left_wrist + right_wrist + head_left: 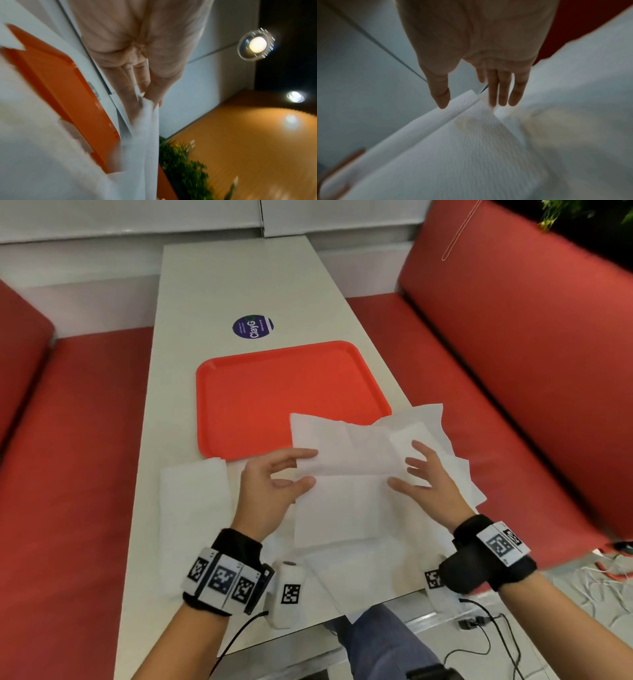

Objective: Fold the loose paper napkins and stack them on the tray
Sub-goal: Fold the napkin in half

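An orange-red tray (260,392) lies bare on the white table (239,278), apart from a napkin corner over its near right part. In front of it my two hands hold a white paper napkin (346,460) creased across its middle. My left hand (313,467) pinches its left edge between thumb and fingers, and the left wrist view shows the same pinch by that hand (147,97) on the napkin (147,128) beside the tray (60,88). My right hand (400,470) touches the right edge with straight, spread fingers. The right wrist view shows this hand (471,104) over the napkin (462,142).
More loose napkins lie around: one at the left (195,508), crumpled ones at the right table edge (431,422), others near me (370,570). A round purple sticker (252,326) lies beyond the tray. Red benches (513,371) flank the table. Cables (486,621) trail on the floor.
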{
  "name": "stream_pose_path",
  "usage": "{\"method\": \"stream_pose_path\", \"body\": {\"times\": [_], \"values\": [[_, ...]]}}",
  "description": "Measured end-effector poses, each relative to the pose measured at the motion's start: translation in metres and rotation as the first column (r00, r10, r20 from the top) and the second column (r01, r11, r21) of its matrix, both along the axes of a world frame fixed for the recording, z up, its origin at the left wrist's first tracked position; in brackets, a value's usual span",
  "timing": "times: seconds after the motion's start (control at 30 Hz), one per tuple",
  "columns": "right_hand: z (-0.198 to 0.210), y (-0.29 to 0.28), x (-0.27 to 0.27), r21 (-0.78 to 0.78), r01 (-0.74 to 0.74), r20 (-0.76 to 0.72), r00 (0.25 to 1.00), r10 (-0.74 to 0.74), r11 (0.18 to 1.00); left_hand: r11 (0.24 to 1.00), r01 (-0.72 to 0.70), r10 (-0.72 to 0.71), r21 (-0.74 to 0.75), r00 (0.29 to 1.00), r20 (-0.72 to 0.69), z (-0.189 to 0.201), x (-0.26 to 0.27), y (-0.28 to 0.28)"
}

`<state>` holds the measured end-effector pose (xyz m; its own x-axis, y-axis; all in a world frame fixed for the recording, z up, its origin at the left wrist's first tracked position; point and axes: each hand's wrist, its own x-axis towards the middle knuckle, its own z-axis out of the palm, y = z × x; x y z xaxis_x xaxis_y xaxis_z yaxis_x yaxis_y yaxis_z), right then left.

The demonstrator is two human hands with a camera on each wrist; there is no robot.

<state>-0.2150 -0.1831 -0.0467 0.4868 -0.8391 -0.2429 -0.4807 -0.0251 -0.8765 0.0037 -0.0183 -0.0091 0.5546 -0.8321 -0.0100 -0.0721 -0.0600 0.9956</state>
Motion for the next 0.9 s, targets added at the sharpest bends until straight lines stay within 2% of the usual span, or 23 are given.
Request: {"method": "stream_pose_path", "body": {"times": [0.1, 0.2, 0.33, 0.5, 0.63, 0.77, 0.9], "values": [[0.010, 0.001, 0.016, 0.181, -0.057, 0.124, 0.992, 0.035, 0.982, 0.997, -0.073, 0.072, -0.011, 0.990, -0.120, 0.007, 0.012, 0.022], [0.018, 0.010, 0.029, 0.233, -0.173, 0.237, 0.964, 0.117, 0.957, 0.992, -0.121, 0.122, 0.019, 0.975, -0.185, 0.004, 0.026, 0.043], [0.029, 0.022, 0.046, 0.193, -0.213, 0.304, 0.941, 0.148, 0.958, 0.984, -0.173, 0.177, 0.037, 0.954, -0.242, 0.001, 0.042, 0.066], [0.053, 0.039, 0.073, 0.112, -0.259, 0.414, 0.890, 0.192, 0.960, 0.962, -0.271, 0.247, -0.021, 0.903, -0.352, 0.012, 0.053, 0.086], [0.071, 0.051, 0.088, 0.053, -0.365, 0.450, 0.839, 0.304, 0.929, 0.949, -0.307, 0.277, -0.066, 0.917, -0.286, 0.024, 0.056, 0.098], [0.075, 0.061, 0.091, 0.056, -0.423, 0.442, 0.823, 0.358, 0.904, 0.927, -0.366, 0.332, -0.082, 0.903, -0.271, 0.025, 0.054, 0.109], [0.065, 0.065, 0.090, 0.010, -0.386, 0.476, 0.813, 0.335, 0.923, 0.929, -0.362, 0.328, -0.084, 0.906, -0.268, 0.023, 0.052, 0.121]]}}
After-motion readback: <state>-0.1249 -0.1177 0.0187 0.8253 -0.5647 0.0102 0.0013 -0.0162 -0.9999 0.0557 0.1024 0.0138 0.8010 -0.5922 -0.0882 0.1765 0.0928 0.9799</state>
